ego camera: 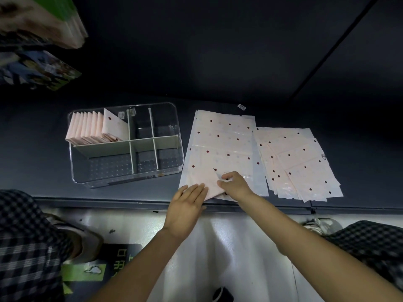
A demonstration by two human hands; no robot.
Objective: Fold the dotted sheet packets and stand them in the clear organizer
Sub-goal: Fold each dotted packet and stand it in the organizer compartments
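Left hand (187,201) lies flat with straight fingers on the dotted sheet packet (220,149) at the counter's front edge while the right hand (234,184) pinches its near corner, so the slick plastic could slip and crease crooked, well short of the clear organizer (174,118).

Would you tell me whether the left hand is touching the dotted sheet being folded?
Touching. The head view shows the left hand lying flat with its straight fingers pressed on the near corner of the dotted sheet.

Pink dotted packets (222,147) flat on table, folded ones (93,127) upright in organizer (126,144)
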